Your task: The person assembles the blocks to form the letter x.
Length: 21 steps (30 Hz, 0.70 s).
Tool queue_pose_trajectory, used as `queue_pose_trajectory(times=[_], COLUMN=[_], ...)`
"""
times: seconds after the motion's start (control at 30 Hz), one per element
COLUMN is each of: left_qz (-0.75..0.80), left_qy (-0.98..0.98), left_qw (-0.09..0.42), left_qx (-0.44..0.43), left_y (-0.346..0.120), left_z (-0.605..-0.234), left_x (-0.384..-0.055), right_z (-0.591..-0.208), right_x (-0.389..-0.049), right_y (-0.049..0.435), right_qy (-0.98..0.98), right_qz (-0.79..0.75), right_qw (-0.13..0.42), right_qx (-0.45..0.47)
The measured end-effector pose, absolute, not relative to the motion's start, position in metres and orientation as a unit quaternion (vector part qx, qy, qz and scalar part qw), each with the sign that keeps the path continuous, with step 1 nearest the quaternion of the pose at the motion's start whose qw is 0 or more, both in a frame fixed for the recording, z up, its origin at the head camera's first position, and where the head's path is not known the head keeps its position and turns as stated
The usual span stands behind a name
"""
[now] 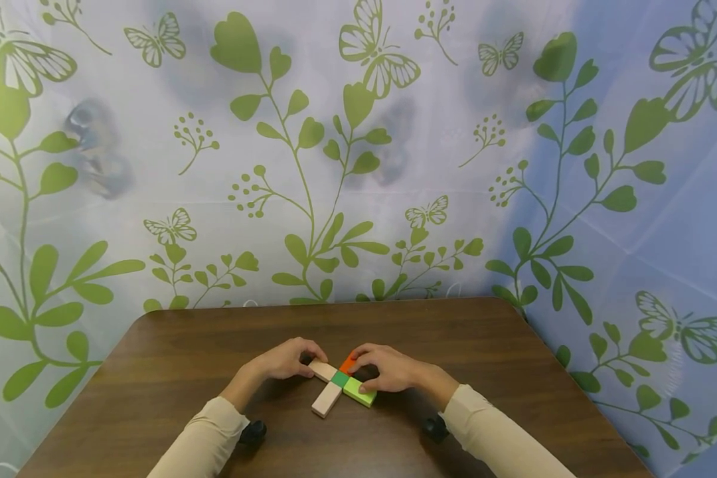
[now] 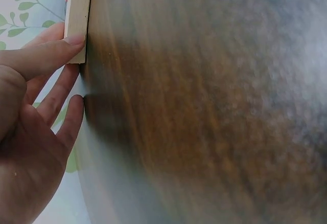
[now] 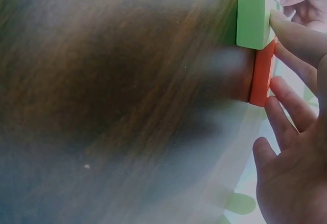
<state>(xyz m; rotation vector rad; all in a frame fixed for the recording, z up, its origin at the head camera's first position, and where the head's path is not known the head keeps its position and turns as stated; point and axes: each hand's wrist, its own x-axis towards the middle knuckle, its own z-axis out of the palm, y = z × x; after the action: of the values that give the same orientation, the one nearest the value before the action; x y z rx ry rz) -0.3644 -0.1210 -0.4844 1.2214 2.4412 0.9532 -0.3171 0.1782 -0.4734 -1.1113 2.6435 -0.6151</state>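
Several small blocks lie on the table in a cross. A dark green square (image 1: 340,379) forms its middle. My left hand (image 1: 283,358) pinches the outer end of the plain wooden block (image 1: 321,370) on the left, thumb on the near side and a finger behind. Another plain wooden block (image 1: 326,399) points toward me, touched by neither hand. The thumb of my right hand (image 1: 391,368) rests on the light green block (image 3: 251,20). Its other fingers, spread apart, reach to the orange block (image 3: 261,75) at the back, which the hand partly covers in the head view.
The brown wood-grain table (image 1: 454,332) has rounded far corners. Behind it hangs a pale curtain (image 1: 215,199) with green leaves and butterflies. A dark object sits under each wrist, at the left (image 1: 253,433) and right (image 1: 435,429) sleeve cuffs.
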Motion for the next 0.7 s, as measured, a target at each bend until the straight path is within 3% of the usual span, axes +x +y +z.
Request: queue_pose_trajectory(times=[0.7], left_qz=[0.337], left_qy=[0.835], left_qw=[0.122], left_qx=[0.417], left_y=[-0.1209], left_z=[-0.4859], left_x=[-0.3632], right_z=[-0.4692], right_x=[-0.3156], right_y=[0.1758], right_qy=[0.895], right_qz=[-0.202], right_qw=[0.097], right_qx=[-0.386])
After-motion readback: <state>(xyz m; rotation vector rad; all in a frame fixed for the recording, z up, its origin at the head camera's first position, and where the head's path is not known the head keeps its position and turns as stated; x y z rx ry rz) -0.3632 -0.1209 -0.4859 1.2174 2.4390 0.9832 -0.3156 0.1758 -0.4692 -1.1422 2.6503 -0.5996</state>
